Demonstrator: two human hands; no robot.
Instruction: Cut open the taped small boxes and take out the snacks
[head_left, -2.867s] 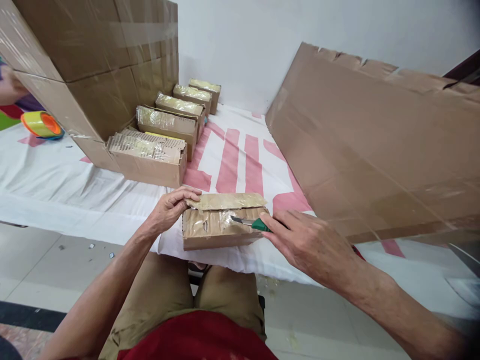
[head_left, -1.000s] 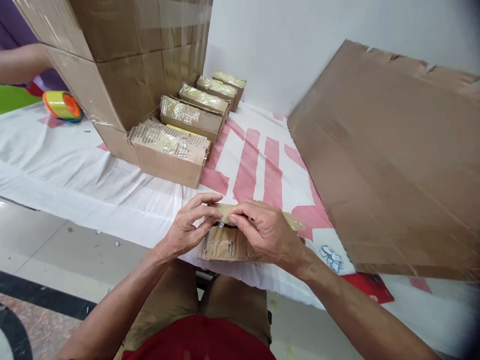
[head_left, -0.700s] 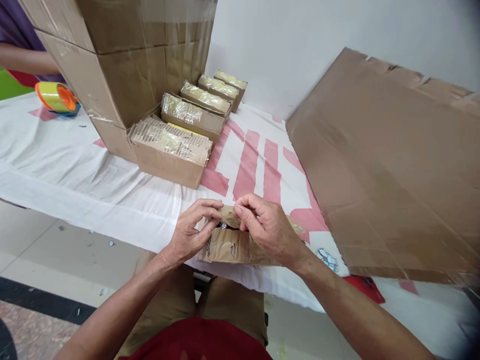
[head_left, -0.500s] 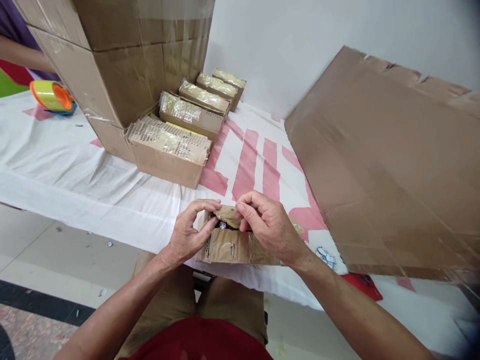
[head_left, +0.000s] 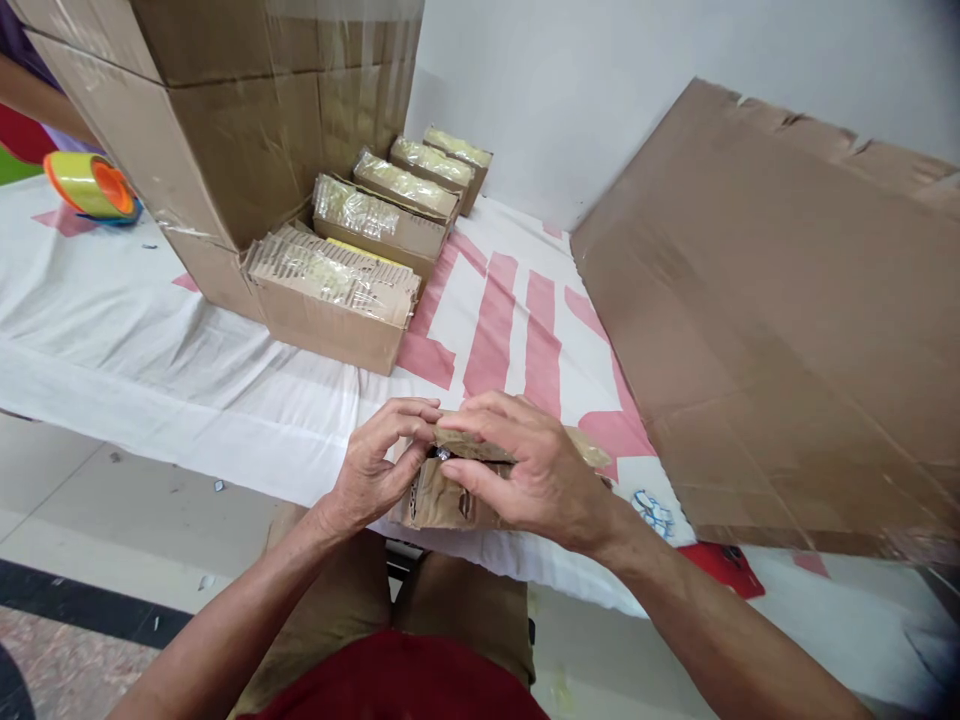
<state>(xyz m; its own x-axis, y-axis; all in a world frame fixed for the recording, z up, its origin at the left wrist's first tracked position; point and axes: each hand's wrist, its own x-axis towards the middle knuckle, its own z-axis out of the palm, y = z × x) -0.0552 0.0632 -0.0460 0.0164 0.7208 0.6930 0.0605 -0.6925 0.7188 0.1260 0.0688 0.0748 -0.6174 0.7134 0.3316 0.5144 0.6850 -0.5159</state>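
Observation:
A small cardboard box point(head_left: 441, 500) with tape on its sides lies at the table's front edge. My left hand point(head_left: 379, 458) holds its left end, fingers along the back and thumb at the top corner. Across the top spans my right hand point(head_left: 541, 475), its fingers on the far flap point(head_left: 472, 443) and its thumb over the front wall. Between the two hands, a narrow gap shows something small and shiny inside. My right hand hides most of the box's right half.
Several small boxes point(head_left: 330, 335), apparently filled with cardboard pieces, stand in a row beside a tall carton stack point(head_left: 240, 160). A large cardboard sheet point(head_left: 765, 330) leans at right, near a red object point(head_left: 724, 568). A tape roll point(head_left: 90, 187) and another person's arm point(head_left: 45, 100) are at left.
My right hand has gone from a pinch at the flap to spreading over the box top, thumb now on the front wall. My left hand stays at the left end.

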